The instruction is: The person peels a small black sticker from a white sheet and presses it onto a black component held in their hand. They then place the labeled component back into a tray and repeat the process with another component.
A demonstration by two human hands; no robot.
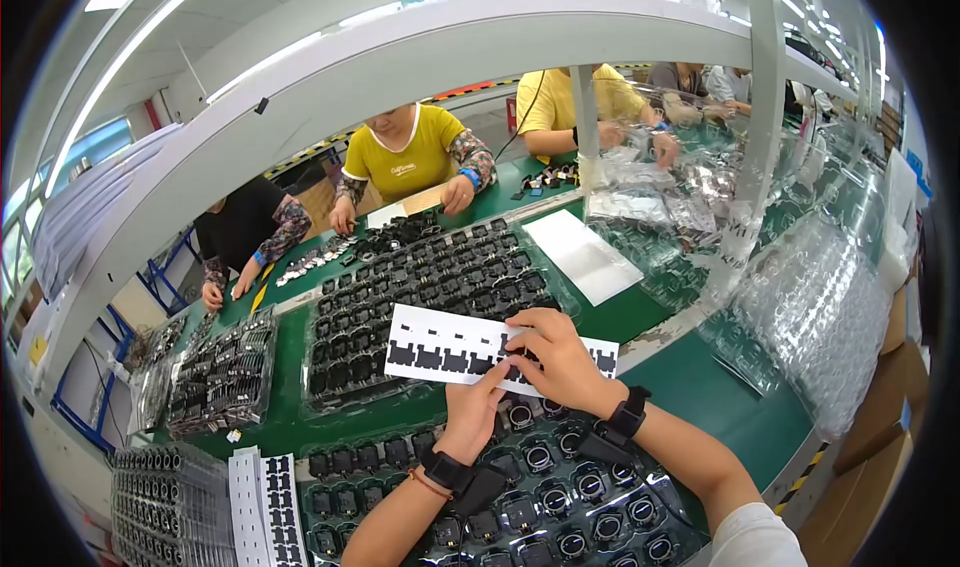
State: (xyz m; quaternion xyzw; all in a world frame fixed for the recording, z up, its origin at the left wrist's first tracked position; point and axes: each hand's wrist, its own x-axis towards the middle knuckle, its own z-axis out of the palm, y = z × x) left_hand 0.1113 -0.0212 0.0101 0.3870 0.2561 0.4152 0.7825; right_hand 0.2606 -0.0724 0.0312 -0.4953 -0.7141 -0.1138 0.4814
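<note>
A long white sheet of black die-cut stickers [440,345] lies across the green work surface, over the edge of a clear tray. My right hand [556,359] rests on the sheet's right part, fingertips pinching at a sticker. My left hand [474,413] holds the sheet's lower edge from beneath. Both wrists carry black straps. Under my hands sits a clear blister tray [560,512] of round black parts.
Another tray of black parts [420,292] lies beyond the sheet. Stacked trays [222,372] and more sticker sheets [265,502] are at left. Clear empty trays [810,317] pile at right. Several people work across the bench [640,312], under a white shelf frame [585,117].
</note>
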